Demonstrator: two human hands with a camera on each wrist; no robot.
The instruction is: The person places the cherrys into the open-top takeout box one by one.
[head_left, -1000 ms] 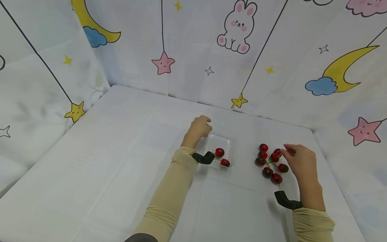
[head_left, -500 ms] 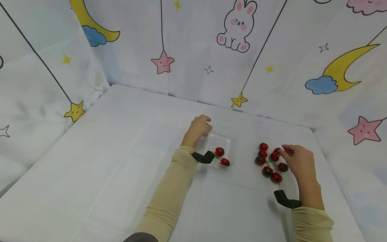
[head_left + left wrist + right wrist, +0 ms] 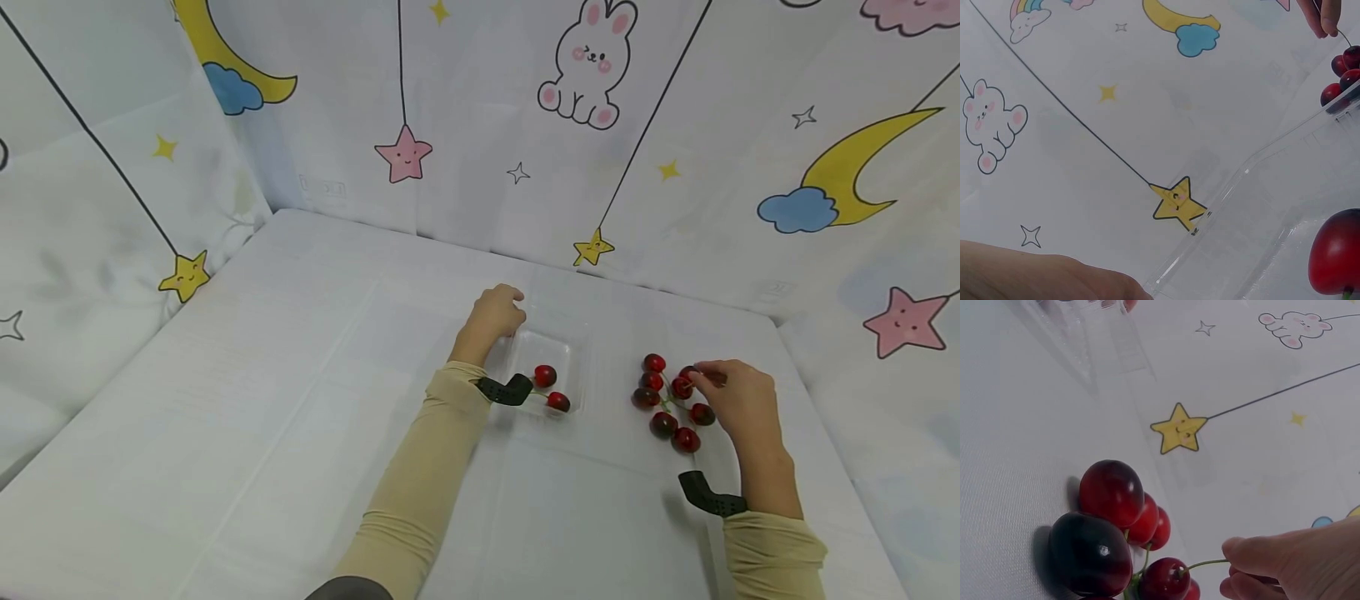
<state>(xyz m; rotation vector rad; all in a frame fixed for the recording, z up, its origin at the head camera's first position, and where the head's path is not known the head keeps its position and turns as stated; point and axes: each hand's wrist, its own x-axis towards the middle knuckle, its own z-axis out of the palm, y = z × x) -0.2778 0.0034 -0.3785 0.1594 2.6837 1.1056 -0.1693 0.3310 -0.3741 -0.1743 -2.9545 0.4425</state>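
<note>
A clear plastic box (image 3: 551,343) stands mid-table with two red cherries (image 3: 545,377) in it. My left hand (image 3: 491,318) holds the box's far left corner; most of its fingers are hidden in the left wrist view. To the right, several dark red cherries (image 3: 663,426) with green stems lie in a loose cluster on the table. My right hand (image 3: 742,404) is at the cluster's right side. In the right wrist view, its thumb and finger pinch the green stem (image 3: 1205,563) of one cherry (image 3: 1165,579), which still sits among the others.
A white cloth covers the table (image 3: 315,417). Behind it hangs a pale backdrop (image 3: 480,108) printed with stars, moons and a rabbit. Black wrist-camera mounts (image 3: 708,496) project from both sleeves close to the table.
My right hand has moved slightly left and down toward the cherries, its fingertips closing on a stem. The left hand and the box stay in place.
</note>
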